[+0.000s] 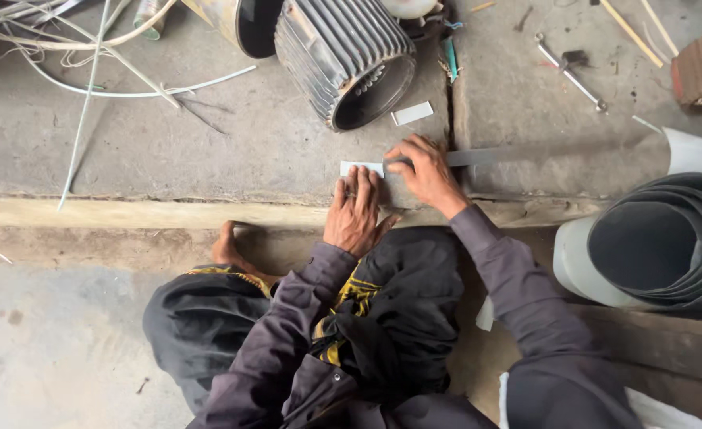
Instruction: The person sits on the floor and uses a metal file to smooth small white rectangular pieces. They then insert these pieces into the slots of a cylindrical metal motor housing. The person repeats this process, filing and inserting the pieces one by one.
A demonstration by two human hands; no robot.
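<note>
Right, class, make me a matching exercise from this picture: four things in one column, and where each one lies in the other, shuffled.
Things:
1. white strip
2. ribbed metal housing
3. rolled dark sheet
4. wrench

Places:
A. far right, beside the person's arm
B. under the left hand's fingertips
C. top right on the concrete
D. top centre, lying on its side

Pairs: 1-B, 2-D, 3-A, 4-C

The left hand point(355, 213) is lying flat, palm down, fingers stretched forward and close together. The right hand point(424, 171) is sitting just beside it, ahead and to its right, fingers curled, fingertips pressing down. Both sleeved forearms are reaching forward.
</note>
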